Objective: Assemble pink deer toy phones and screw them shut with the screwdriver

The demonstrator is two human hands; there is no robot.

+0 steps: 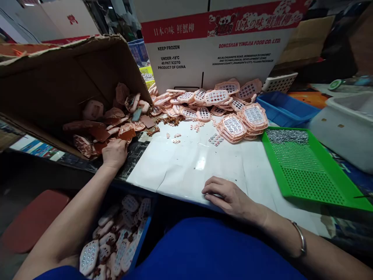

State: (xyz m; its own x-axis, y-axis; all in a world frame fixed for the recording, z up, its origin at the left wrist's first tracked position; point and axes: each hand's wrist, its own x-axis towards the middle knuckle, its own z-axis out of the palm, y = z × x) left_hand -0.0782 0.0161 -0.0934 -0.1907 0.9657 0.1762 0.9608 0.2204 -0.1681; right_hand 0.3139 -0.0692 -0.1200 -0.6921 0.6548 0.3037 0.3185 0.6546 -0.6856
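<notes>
My left hand (115, 153) is at the opening of a tipped cardboard box (67, 85), fingers closed at the edge of a brown-orange flat piece (127, 135) in a heap of pink and brown parts. My right hand (223, 194) rests near the front edge of the white work surface (180, 167), fingers apart and slightly curled, nothing seen in it. Pink pieces with gridded faces (217, 97) are piled along the back. At the right end of that pile stand stacked ones (233, 126). Small loose bits (215, 139) lie in front of them.
A green tray (314, 167) with small metal parts (287, 136) is at the right, beside a blue bin (287, 109) and a white tub (344, 124). A printed white carton (210, 54) stands behind. Below the table, a blue crate holds pink pieces (116, 241); a red stool (36, 219) is left.
</notes>
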